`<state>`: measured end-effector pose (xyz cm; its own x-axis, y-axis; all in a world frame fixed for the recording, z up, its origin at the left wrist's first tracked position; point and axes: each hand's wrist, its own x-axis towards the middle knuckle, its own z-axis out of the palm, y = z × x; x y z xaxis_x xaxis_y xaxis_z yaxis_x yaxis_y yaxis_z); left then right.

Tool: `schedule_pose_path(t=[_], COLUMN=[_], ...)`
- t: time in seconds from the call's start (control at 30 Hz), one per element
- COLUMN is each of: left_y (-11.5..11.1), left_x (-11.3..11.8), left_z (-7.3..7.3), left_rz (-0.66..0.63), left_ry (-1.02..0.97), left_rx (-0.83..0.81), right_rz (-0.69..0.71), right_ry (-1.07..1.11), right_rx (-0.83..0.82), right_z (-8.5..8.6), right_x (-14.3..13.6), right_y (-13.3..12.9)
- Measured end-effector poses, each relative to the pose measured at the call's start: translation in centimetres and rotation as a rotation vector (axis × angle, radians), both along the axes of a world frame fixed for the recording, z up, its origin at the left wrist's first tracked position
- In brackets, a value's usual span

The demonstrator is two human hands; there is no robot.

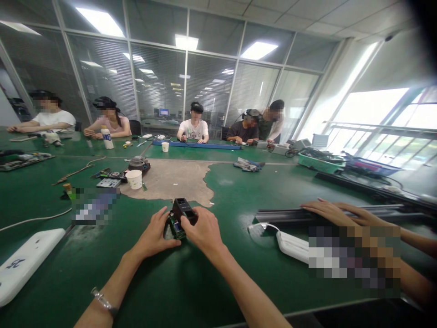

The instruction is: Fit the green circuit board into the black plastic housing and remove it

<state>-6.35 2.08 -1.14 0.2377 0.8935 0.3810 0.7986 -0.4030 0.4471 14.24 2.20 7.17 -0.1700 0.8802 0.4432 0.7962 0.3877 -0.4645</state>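
Observation:
A black plastic block (182,208) with openings along its top sits over a small green circuit board (177,231) on the table, straight in front of me. My right hand (206,232) grips the block from the right, thumb on its near side and fingers behind it. To the left, my left hand (155,236) curves round the board with thumb and fingers spread apart. Its fingertips are close to the board's left edge; whether they touch it I cannot tell. The underside of the block is hidden.
On the green table (239,282) lie a white power bank (30,264), a paper cup (134,179), a brown sheet (170,180) and dark metal rails (283,216). Another person's hands (332,212) rest on the rails at right. Several people sit across the table.

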Motion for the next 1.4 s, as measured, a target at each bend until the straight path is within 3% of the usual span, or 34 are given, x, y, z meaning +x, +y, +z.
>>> schedule_pose_path(t=[0.37, 0.57, 1.0, 1.1, 1.23, 1.4], left_y=[0.0, -0.2, 0.0, 0.0, 0.0, -0.1], left_x=[-0.1, 0.0, 0.1, 0.1, 0.0, 0.1], left_z=[-0.6, -0.2, -0.5, -0.5, -0.4, -0.1], left_rz=[0.011, -0.019, -0.008, 0.008, 0.001, 0.015], left_ry=[-0.001, 0.003, 0.010, -0.001, 0.026, 0.008], left_rx=[0.013, 0.025, 0.017, 0.018, 0.013, 0.000], right_rz=[0.020, 0.036, 0.043, 0.048, 0.066, -0.028], right_ry=[-0.153, -0.219, -0.102, -0.062, -0.003, -0.007], right_rx=[-0.055, -0.097, -0.111, -0.097, -0.041, -0.020], right_z=[-0.4, -2.1, -3.7, -3.1, -1.1, 0.4], right_x=[-1.9, -2.1, -2.1, -2.1, -1.5, 0.7], right_y=[-0.3, -1.0, -0.7, -0.8, -0.7, 0.9])
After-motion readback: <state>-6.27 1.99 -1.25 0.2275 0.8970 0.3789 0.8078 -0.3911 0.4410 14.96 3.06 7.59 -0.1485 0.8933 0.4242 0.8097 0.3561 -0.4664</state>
